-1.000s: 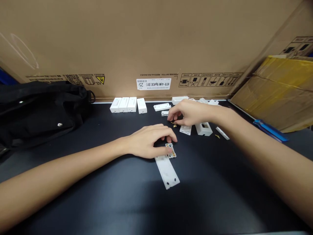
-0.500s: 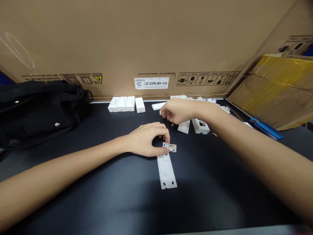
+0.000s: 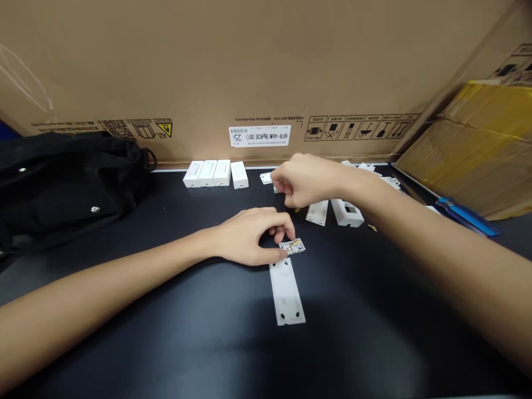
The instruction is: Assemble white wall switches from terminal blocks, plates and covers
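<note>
Left hand: the person's left hand rests low over the black work surface, its fingers curved and closed in a pinch.
Left fingers: the thumb and fingertips grip the left end of a small white plastic contact block with brass contacts, which sits tilted just off horizontal.
Just below the left fingers: a long flat white plastic plate with dark holes lies lengthwise on the surface, its top end just beside the contact block but apart from it.
Right hand: the person's right hand hangs above the far part of the surface, fingers curled downward and partly hidden from view.
Right fingers: clenched loosely; I cannot tell whether they hold anything.
Under the right fingers: a small white plastic part sticks out just past the knuckles, and tiny brass pieces lie just below the palm.
Right of the right fingers: a flat white plastic strip, a hollow white rectangular plastic housing with a window, and a loose brass piece.
Left of the right fingers: 4 white plastic blocks stand in a row against a brown cardboard box.
Far from the fingers: a black fabric bag at left; yellow-taped cardboard and a blue strip at right.
</note>
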`<state>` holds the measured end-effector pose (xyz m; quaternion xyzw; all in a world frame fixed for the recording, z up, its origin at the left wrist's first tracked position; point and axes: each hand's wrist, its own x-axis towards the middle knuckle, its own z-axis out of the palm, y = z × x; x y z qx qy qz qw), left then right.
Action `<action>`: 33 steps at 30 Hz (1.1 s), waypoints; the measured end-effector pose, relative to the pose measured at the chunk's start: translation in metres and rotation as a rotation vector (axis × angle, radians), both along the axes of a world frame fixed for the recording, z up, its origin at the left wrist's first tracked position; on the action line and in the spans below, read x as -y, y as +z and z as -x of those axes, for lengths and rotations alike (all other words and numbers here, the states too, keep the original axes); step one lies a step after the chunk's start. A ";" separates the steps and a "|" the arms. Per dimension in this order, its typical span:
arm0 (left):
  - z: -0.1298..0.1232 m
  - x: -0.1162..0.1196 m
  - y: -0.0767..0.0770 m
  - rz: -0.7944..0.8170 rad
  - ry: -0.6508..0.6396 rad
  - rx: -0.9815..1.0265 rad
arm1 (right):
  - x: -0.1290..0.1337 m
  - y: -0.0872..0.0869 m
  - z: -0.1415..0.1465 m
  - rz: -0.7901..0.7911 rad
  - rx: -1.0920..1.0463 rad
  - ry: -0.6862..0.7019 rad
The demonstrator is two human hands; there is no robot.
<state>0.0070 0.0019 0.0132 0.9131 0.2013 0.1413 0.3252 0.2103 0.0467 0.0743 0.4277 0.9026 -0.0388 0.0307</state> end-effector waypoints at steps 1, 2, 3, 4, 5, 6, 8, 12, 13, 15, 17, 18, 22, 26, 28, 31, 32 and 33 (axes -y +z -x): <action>0.000 0.000 0.000 -0.001 0.004 -0.002 | 0.005 0.003 -0.004 -0.012 -0.052 -0.022; 0.000 -0.001 -0.001 -0.002 0.006 0.000 | 0.012 0.006 -0.009 -0.011 -0.102 -0.028; 0.000 -0.001 -0.001 -0.001 0.003 0.007 | 0.020 0.009 -0.015 -0.015 -0.150 -0.026; 0.000 -0.001 -0.002 0.004 -0.001 0.024 | 0.028 0.011 -0.020 -0.002 -0.199 -0.021; 0.000 -0.002 -0.002 0.015 0.002 0.055 | 0.038 0.012 -0.024 0.024 -0.248 -0.007; -0.001 -0.002 -0.003 0.031 0.016 0.096 | 0.047 0.011 -0.029 0.049 -0.313 -0.005; -0.002 -0.001 -0.003 0.075 0.065 0.199 | 0.065 0.008 -0.034 0.080 -0.460 -0.028; -0.004 0.001 -0.001 0.156 0.101 0.310 | 0.089 -0.003 -0.031 0.146 -0.619 -0.021; -0.004 0.001 0.000 0.170 0.083 0.302 | 0.093 -0.005 -0.029 0.153 -0.650 -0.029; -0.004 0.001 0.000 0.200 0.043 0.270 | 0.098 -0.010 -0.024 0.173 -0.720 -0.067; -0.003 0.001 0.000 0.229 0.019 0.256 | 0.100 -0.013 -0.021 0.207 -0.780 -0.114; -0.003 0.001 0.000 0.241 0.015 0.259 | 0.101 -0.015 -0.019 0.221 -0.802 -0.127; -0.001 0.000 -0.001 0.290 0.021 0.283 | 0.102 -0.020 -0.019 0.208 -0.846 -0.137; -0.001 -0.001 0.000 0.348 0.057 0.290 | 0.103 -0.019 -0.023 0.055 -0.803 -0.094; -0.001 -0.002 0.000 0.376 0.091 0.304 | 0.104 -0.017 -0.024 -0.046 -0.732 -0.056; -0.002 -0.001 0.001 0.404 0.105 0.325 | 0.105 -0.017 -0.025 -0.128 -0.659 -0.013; -0.002 -0.001 0.001 0.408 0.100 0.328 | 0.105 -0.017 -0.025 -0.137 -0.647 -0.006; -0.002 -0.001 0.002 0.411 0.094 0.327 | 0.105 -0.017 -0.025 -0.141 -0.638 0.000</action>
